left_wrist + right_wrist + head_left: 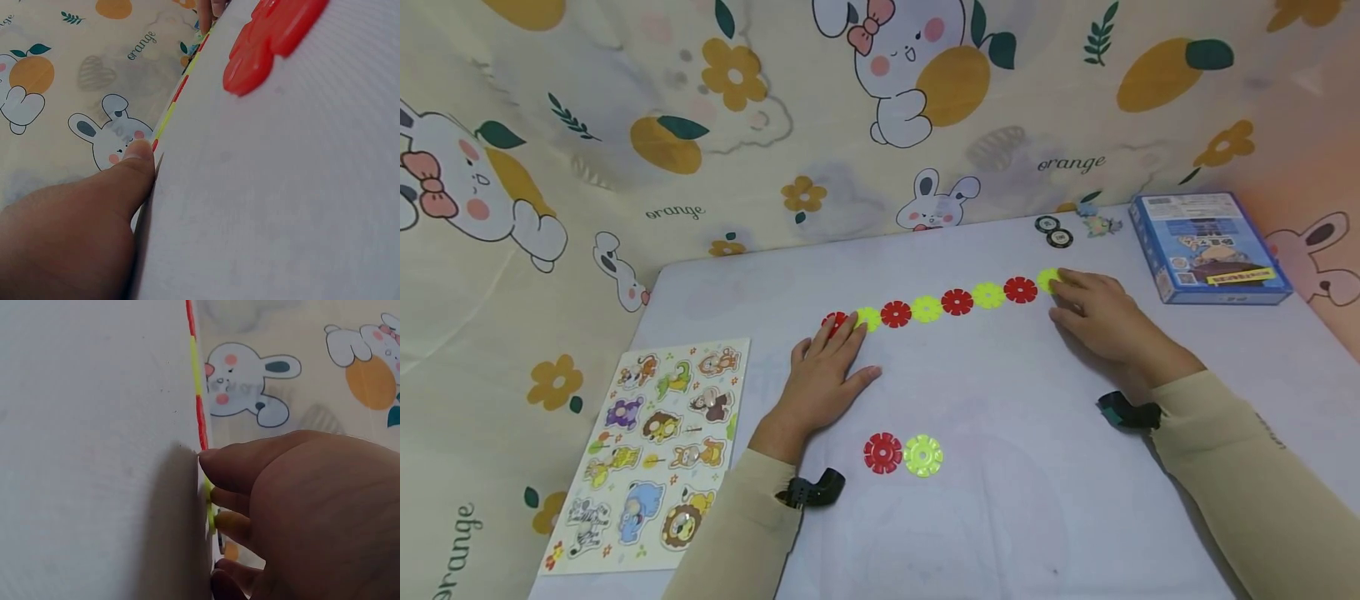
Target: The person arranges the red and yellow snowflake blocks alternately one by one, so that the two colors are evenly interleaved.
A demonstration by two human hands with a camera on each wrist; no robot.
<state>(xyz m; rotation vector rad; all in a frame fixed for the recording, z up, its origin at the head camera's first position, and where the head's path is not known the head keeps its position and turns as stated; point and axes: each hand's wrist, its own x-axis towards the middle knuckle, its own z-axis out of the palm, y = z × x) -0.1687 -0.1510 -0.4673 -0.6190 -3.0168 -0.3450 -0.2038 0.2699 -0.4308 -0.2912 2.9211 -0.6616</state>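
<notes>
While a row of alternating red and yellow-green discs (951, 306) stretches between both hands, the left hand (822, 382) rests spread fingers on its left end; the right hand (1101, 321) touches the last disc with extended fingers, thumb apart. Right of the left wrist lie a red disc (874, 463) and a yellow-green disc (932, 465); left of it, an animal-picture board (688, 454). Beyond the right hand sits a blue box (1172, 250).

Cream fabric backdrop printed with rabbits and oranges (842, 125), behind a white-covered table (1000, 525). At left lies a white rectangular board of cartoon animals (688, 433); at far right, a blue rectangular box (1210, 250) lies near two black round discs (1060, 238).
</notes>
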